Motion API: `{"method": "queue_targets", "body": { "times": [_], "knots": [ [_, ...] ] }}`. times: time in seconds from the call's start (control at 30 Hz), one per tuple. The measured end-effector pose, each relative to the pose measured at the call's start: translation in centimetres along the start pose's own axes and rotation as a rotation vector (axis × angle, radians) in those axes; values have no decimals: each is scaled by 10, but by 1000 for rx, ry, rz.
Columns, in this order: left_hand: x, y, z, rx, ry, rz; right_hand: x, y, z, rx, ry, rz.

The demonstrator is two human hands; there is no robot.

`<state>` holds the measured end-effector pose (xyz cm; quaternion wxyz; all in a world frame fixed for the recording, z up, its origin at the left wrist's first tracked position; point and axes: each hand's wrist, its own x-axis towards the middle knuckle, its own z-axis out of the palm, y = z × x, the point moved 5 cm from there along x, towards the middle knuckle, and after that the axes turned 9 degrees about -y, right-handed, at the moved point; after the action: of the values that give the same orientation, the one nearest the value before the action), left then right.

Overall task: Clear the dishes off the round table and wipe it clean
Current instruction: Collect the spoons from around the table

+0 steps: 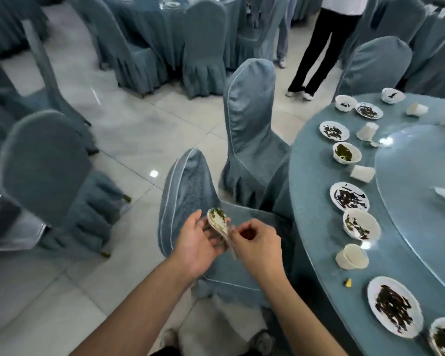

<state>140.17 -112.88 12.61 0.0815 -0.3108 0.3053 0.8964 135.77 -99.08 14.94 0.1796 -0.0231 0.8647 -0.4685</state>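
- Left hand [194,246] cradled a soiled white spoon [218,222] over the near chair [188,191], left of the round table [316,201].
- Right hand [254,242] pinched its handle end.
- Judged ceramic: light, brittle, greasy; support beneath bowl.

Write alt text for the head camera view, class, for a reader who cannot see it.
A person's left hand holds a small stack of soiled dishes over a covered chair, while the right hand pinches its edge. To the right, a round table still carries dirty plates, bowls and tipped paper cups.
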Motion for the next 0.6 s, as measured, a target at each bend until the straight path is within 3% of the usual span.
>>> {"method": "queue_targets", "body": {
  "times": [0.23, 0.33, 0.47, 0.6],
  "knots": [
    [-32, 89, -108, -71, 44, 21, -1, -73, 113, -73, -71, -133],
    [-40, 120, -139, -91, 41, 26, 10, -92, 145, -284, -53, -292],
    [-40, 154, -165, -120, 28, 5, 30, -113, 176, -520, -16, -428],
    [-19, 190, -174, -121, 10, 11, 66, -130, 197, -591, 26, -474]
  ]
}}
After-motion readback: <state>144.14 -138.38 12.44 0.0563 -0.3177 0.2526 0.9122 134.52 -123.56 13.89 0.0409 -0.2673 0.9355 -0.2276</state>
